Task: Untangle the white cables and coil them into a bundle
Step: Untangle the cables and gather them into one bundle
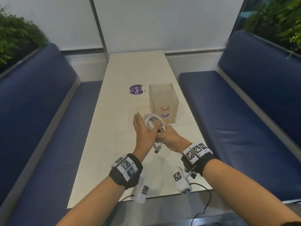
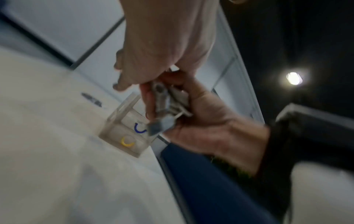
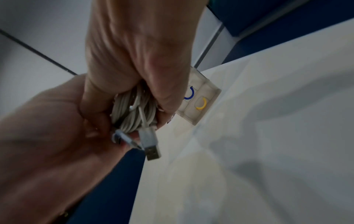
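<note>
A coil of white cable [image 1: 151,119] is held above the table between both hands. My left hand [image 1: 143,129] lies against its left side, fingers stretched upward and thumb curled over the strands. My right hand [image 1: 171,137] grips the coil's lower part from the right. A USB plug [image 1: 157,150] and short cable ends hang below the hands. In the right wrist view the right hand [image 3: 134,53] wraps the coil [image 3: 132,115], with the USB plug [image 3: 151,150] dangling. The left wrist view is blurred; the cable ends [image 2: 164,103] show between the left hand [image 2: 159,53] and the right hand [image 2: 210,121].
A translucent box [image 1: 162,98] with red, blue and yellow arcs stands just beyond the hands. A round purple label [image 1: 136,90] lies to its left on the long white table [image 1: 133,70]. Blue benches [image 1: 40,111] flank the table. A black wire [image 1: 206,201] trails off the near edge.
</note>
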